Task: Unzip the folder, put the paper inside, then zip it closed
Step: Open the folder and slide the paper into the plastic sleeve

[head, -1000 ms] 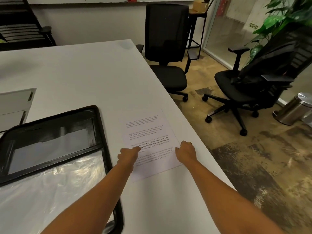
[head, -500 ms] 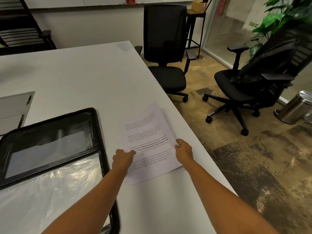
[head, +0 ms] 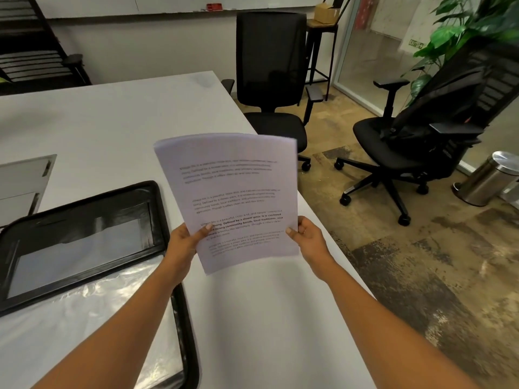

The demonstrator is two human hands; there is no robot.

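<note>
The printed white paper (head: 233, 192) is lifted off the table and tilted up toward me, text facing me. My left hand (head: 184, 242) pinches its lower left edge and my right hand (head: 306, 234) pinches its lower right edge. The black zip folder (head: 157, 209) lies open flat on the white table (head: 112, 119) to the left of the paper. Its upper half shows a dark pocket, and its lower half holds shiny clear plastic sleeves (head: 84, 318). The folder's left part runs out of frame.
A grey panel (head: 22, 178) is set in the table at the far left. Two black office chairs (head: 272, 88) (head: 421, 136) stand past the table's right edge, with a steel bin (head: 488, 181) and a green plant (head: 463, 32) further right.
The paper lay flat on the table a second ago with both hands on its lower edge. Both hands have since gripped it and raised it upright above the table.
</note>
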